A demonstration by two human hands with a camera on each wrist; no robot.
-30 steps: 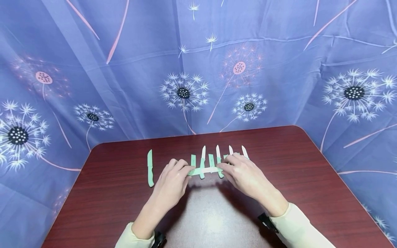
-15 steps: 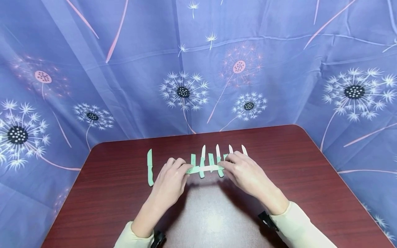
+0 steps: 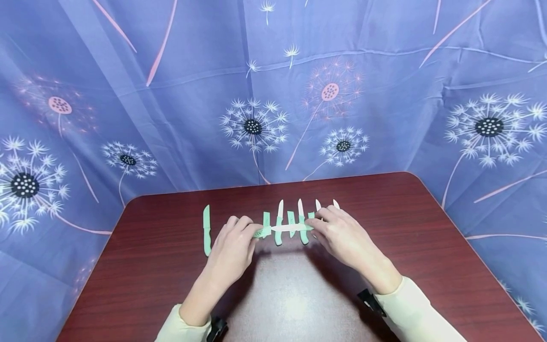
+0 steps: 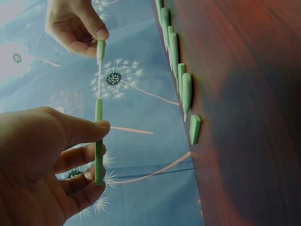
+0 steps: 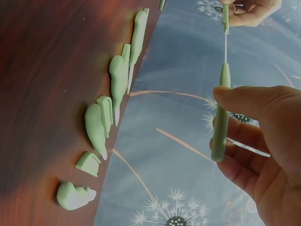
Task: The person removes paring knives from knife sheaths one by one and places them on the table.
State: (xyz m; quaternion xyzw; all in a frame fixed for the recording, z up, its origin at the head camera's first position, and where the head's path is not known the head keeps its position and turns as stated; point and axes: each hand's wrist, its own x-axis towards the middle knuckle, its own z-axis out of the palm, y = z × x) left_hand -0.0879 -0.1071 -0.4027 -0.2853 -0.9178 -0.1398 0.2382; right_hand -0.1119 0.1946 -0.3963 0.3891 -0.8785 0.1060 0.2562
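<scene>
My left hand pinches a flat green blade sheath between thumb and fingers. Opposite it, my right hand grips the green handle of a small knife. Its white blade stretches bare across the gap between the hands, the tip at the sheath's mouth; whether the tip is still inside, I cannot tell. Both are held above the table. Behind them lies a row of bare knives with green handles and white blades, alternating with loose green sheaths. My right hand hides part of the row.
One knife in its green sheath lies apart to the left of the row, close to my left hand. The dark red wooden table meets a blue dandelion-print cloth at its far edge.
The sheath and knife have drawn apart, left hand slightly left and right hand slightly right. More of the white blade shows now. The knives on the table have stayed put.
</scene>
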